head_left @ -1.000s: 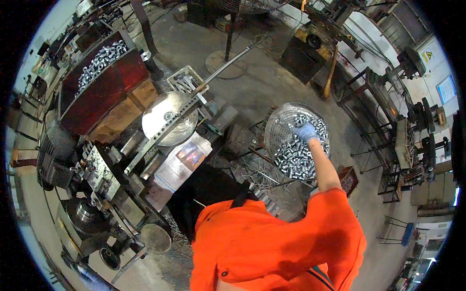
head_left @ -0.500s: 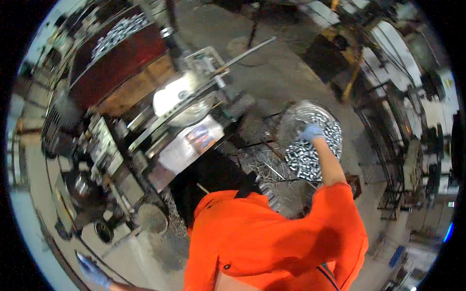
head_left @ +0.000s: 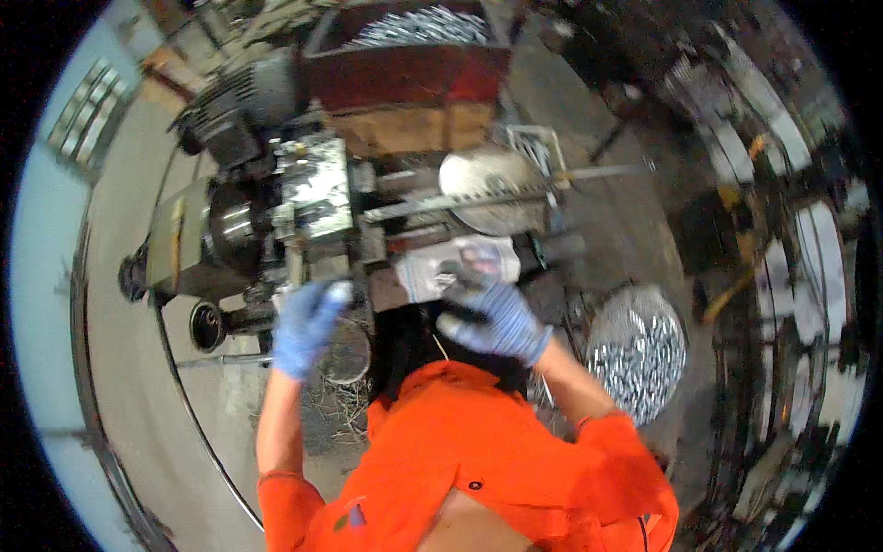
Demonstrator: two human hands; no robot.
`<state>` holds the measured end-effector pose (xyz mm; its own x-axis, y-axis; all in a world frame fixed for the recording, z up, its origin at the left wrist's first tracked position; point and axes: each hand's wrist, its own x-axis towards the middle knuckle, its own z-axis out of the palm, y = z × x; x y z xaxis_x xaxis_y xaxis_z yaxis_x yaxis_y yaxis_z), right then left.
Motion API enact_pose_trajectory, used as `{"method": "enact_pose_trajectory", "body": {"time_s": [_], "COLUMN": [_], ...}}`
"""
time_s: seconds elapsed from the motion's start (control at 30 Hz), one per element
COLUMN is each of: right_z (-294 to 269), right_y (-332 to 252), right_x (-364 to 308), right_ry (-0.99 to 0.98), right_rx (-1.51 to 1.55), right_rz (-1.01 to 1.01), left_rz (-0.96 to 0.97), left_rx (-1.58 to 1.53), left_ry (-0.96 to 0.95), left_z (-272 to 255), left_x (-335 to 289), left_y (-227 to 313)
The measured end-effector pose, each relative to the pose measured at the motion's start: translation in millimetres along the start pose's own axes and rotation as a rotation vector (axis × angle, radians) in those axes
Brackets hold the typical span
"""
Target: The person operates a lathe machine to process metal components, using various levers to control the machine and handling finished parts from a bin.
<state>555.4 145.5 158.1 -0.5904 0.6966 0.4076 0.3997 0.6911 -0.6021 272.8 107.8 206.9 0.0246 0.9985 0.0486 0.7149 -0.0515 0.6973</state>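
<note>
My left hand point(head_left: 308, 329), in a blue glove, is at the near side of the machine point(head_left: 317, 189). Motion smears its fingers, so whether they hold anything does not show. My right hand point(head_left: 501, 320) wears a similar glove with dark, soiled fingers. It hovers over the near edge of a printed paper sheet point(head_left: 423, 274) on the machine bed. A small shiny metal piece point(head_left: 446, 279) appears at its fingertips, though blurred. To the right stands a round basin point(head_left: 635, 317) heaped with short, shiny metal parts point(head_left: 635, 368).
A dark red bin point(head_left: 405, 78) of metal parts stands behind the machine. An electric motor point(head_left: 244, 97) sits at the far left. A perforated bar point(head_left: 460, 202) crosses the bed by a pale round disc point(head_left: 492, 179). Below my left hand is a round container point(head_left: 347, 354) near metal shavings.
My right hand has left the basin and come over the machine bed. My left hand has moved from the far lower left to the machine. The view has turned.
</note>
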Motion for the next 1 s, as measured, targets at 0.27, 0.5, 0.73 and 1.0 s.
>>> {"method": "enact_pose_trajectory", "body": {"time_s": [0.27,0.5,0.73,1.0], "right_z": [34,49,58,77], "right_y": [-62,-76,-90,-108], "right_x": [72,100,139,179], "right_ry": [-0.152,-0.277,-0.349,-0.472], "right_rx": [0.081,0.087,-0.157,-0.108], "right_rz": [-0.282,-0.361,-0.489,-0.448], "left_rz": [-0.173,-0.042,-0.061,-0.064], "left_rx": [-0.504,-0.600,-0.541,-0.409], "left_ry": [-0.060,0.203,0.258,0.310], "left_z": [20,20,-14,-39], "left_x": [-12,-17,-15,-26], "left_y": [-14,-38,-39,-73]}}
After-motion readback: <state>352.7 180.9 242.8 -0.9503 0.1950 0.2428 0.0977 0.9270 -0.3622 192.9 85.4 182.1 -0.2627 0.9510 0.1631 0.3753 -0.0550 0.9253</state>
